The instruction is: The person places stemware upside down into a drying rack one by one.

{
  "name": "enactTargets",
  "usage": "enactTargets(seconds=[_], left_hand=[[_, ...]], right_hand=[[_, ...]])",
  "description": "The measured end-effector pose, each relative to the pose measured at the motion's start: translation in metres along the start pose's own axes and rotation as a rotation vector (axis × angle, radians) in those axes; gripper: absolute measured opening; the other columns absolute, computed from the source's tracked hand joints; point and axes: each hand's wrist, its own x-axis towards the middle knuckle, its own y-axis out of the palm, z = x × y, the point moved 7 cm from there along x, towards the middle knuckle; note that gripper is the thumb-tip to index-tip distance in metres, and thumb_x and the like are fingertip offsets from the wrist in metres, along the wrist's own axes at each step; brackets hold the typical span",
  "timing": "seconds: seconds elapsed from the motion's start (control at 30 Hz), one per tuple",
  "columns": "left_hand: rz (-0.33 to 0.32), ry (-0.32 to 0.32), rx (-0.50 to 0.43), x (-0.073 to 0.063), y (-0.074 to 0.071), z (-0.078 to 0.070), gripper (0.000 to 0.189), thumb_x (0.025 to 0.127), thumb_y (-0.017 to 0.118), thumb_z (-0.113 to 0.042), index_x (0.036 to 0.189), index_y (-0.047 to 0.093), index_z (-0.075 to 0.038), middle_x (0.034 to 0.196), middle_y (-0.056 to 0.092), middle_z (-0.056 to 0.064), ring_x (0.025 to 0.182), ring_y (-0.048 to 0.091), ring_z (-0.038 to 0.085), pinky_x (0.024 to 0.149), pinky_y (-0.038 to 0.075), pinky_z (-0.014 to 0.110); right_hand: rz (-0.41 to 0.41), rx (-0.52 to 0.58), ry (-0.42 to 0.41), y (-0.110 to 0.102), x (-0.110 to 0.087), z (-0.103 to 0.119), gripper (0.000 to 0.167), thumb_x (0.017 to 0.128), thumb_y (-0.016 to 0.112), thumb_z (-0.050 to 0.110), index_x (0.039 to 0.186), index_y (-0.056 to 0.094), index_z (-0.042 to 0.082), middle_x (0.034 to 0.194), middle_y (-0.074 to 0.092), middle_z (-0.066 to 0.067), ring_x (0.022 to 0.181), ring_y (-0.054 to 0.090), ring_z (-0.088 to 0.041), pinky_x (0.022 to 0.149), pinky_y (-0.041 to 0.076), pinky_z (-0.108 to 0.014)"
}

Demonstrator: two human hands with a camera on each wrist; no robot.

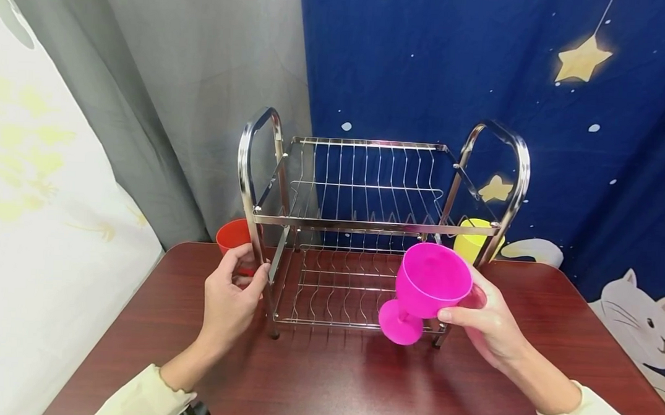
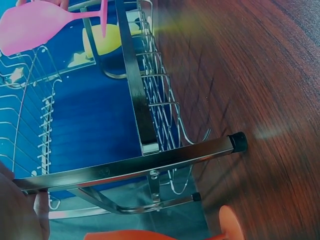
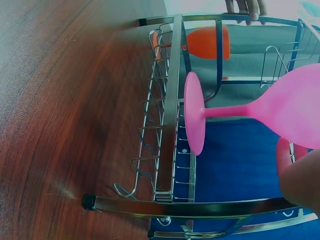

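Note:
A bright pink plastic goblet (image 1: 426, 292) is held by its bowl in my right hand (image 1: 491, 323), tilted, in front of the right side of a two-tier chrome dish rack (image 1: 359, 225). In the right wrist view the goblet's round foot (image 3: 194, 114) and stem show clear of the rack's wires. My left hand (image 1: 228, 302) grips the rack's front left post (image 1: 257, 241), thumb in front, some fingers hidden behind. In the left wrist view that hand (image 2: 20, 210) is partly cut off at the edge. Both rack tiers hold nothing.
A red-orange goblet (image 1: 233, 233) stands left of the rack, partly behind my left hand. On the right a yellow goblet (image 1: 467, 245) stands behind the rack's post. The rack rests on a dark red wooden table (image 1: 325, 380); grey and blue curtains (image 1: 406, 62) hang behind.

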Motion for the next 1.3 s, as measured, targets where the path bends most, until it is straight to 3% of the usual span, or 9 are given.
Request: enactTargets(seconds=[0.2, 0.47, 0.73, 1.07, 1.3], left_hand=[[-0.009, -0.005, -0.002, 0.0, 0.001, 0.002, 0.034, 0.082, 0.072, 0.004, 0.114, 0.063, -0.001, 0.093, 0.068, 0.011, 0.061, 0.065, 0.021, 0.05, 0.053, 0.018], [-0.028, 0.001, 0.014, -0.001, 0.001, -0.001, 0.032, 0.082, 0.072, 0.003, 0.113, 0.063, -0.002, 0.092, 0.068, 0.01, 0.065, 0.064, 0.008, 0.054, 0.053, 0.016], [-0.05, 0.003, 0.024, 0.0, 0.001, -0.003, 0.033, 0.081, 0.072, 0.004, 0.113, 0.063, 0.0, 0.092, 0.069, 0.012, 0.071, 0.062, 0.005, 0.064, 0.053, 0.012], [-0.076, -0.002, 0.033, -0.002, 0.0, -0.005, 0.033, 0.081, 0.073, 0.002, 0.113, 0.063, 0.0, 0.092, 0.068, 0.012, 0.072, 0.06, 0.004, 0.065, 0.052, 0.01], [-0.08, 0.007, 0.041, -0.002, -0.001, -0.005, 0.033, 0.081, 0.073, 0.002, 0.113, 0.063, -0.001, 0.091, 0.068, 0.011, 0.071, 0.06, 0.003, 0.065, 0.051, 0.01]], right_hand=[[-0.001, -0.066, -0.038, 0.008, 0.0, 0.001, 0.076, 0.077, 0.067, -0.01, 0.146, 0.038, 0.005, 0.132, 0.053, -0.011, 0.115, 0.055, -0.024, 0.084, 0.057, -0.034], [0.013, -0.099, -0.053, 0.014, 0.002, 0.003, 0.079, 0.075, 0.069, -0.013, 0.146, 0.038, 0.003, 0.136, 0.05, -0.013, 0.119, 0.053, -0.026, 0.088, 0.055, -0.034], [-0.021, -0.176, -0.067, 0.014, 0.003, 0.005, 0.083, 0.072, 0.073, -0.013, 0.146, 0.039, 0.003, 0.139, 0.05, -0.01, 0.12, 0.051, -0.025, 0.085, 0.056, -0.034], [-0.032, -0.38, -0.084, 0.018, 0.006, 0.004, 0.088, 0.069, 0.08, -0.009, 0.146, 0.042, 0.011, 0.14, 0.05, -0.009, 0.122, 0.05, -0.022, 0.087, 0.056, -0.031], [-0.032, -0.589, -0.1, 0.022, 0.006, 0.002, 0.091, 0.068, 0.088, 0.008, 0.146, 0.044, 0.025, 0.14, 0.052, 0.003, 0.125, 0.051, -0.017, 0.092, 0.053, -0.031]])
